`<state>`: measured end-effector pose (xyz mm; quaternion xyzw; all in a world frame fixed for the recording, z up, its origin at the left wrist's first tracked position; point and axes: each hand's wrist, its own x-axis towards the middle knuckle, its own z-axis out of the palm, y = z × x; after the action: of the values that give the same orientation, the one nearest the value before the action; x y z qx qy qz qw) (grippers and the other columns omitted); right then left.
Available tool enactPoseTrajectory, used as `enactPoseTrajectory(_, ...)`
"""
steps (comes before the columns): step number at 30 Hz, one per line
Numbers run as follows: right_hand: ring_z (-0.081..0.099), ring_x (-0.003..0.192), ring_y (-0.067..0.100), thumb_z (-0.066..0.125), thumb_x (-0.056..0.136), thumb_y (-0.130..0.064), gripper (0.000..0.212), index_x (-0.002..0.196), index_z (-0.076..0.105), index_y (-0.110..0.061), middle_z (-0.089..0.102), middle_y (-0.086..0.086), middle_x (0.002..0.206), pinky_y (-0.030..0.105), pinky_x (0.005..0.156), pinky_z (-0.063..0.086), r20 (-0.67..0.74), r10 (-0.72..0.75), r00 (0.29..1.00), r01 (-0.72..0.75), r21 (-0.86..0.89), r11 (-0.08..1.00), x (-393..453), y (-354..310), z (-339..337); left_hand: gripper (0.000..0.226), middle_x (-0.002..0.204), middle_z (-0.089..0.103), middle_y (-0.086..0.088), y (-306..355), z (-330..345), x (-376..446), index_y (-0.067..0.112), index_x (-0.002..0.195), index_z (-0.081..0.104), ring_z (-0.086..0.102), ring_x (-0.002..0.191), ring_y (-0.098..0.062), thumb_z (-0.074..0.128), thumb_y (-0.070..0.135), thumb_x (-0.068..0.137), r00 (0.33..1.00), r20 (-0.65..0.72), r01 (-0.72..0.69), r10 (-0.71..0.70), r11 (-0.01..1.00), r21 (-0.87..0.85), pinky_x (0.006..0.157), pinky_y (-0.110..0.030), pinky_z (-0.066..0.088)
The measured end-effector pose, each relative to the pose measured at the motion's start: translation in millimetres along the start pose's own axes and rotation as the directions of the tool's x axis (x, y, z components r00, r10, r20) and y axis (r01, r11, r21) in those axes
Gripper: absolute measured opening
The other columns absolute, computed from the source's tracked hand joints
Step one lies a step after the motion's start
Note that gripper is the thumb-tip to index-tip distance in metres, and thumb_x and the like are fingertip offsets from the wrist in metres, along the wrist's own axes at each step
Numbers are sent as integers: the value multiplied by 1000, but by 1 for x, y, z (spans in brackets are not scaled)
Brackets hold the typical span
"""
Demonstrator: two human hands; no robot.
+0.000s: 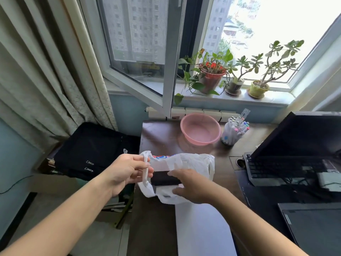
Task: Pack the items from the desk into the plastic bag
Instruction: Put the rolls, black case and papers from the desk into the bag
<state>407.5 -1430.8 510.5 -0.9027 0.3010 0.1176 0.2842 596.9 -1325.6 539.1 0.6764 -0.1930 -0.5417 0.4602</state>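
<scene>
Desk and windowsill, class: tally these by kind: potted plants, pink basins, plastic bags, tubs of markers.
Potted plants: 3
Pink basin: 1
Plastic bag: 1
Tub of markers: 1
Total: 6

No text, number or brand could be read anywhere. The thin white plastic bag (191,163) bore a red-and-blue printed mark near its upper edge, too crumpled to make out, and the black fabric bag (92,150) carried a small white logo, too small to identify.
</scene>
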Motion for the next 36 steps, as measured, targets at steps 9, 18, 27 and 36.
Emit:
enactPoseTrajectory(9, 62, 71, 0, 79, 73, -26, 15, 82, 67, -25, 69, -10, 79, 15, 63, 51, -226, 330, 917, -220, 403, 888, -111, 53, 16, 15, 78, 75, -11, -12, 18, -3, 5, 99, 68, 69, 83, -22, 63, 4, 85, 999, -51, 21, -18, 998, 61, 81, -35, 49)
enactPoseTrajectory(18, 56, 122, 23, 57, 96, -32, 42, 133, 50, -13, 57, 5, 137, 32, 96, 47, 21, 845, 534, -778, 405, 481, -149, 145, 155, 14, 89, 71, -13, -16, 33, -6, 8, 93, 68, 66, 87, -23, 63, 0, 81, 992, -127, 37, -27, 997, 73, 79, -33, 44)
enactPoseTrajectory(27, 52, 88, 19, 44, 99, -23, 11, 103, 52, -16, 61, 3, 116, 29, 70, 41, -75, 880, 470, -838, 276, 471, -140, 156, 192, 22, 92, 73, -16, -16, 40, -5, 3, 105, 67, 68, 86, -23, 61, 3, 84, 992, -124, 16, -6, 997, 77, 81, -32, 48)
enactPoseTrajectory(36, 59, 76, 10, 59, 94, -22, 5, 99, 60, -19, 65, -5, 87, 28, 68, 50, -568, 642, 514, -330, 560, 760, -120, 116, 116, 26, 89, 74, -17, -16, 30, -5, 0, 109, 66, 69, 84, -25, 60, 6, 85, 992, -130, -1, 6, 999, 45, 80, -35, 48)
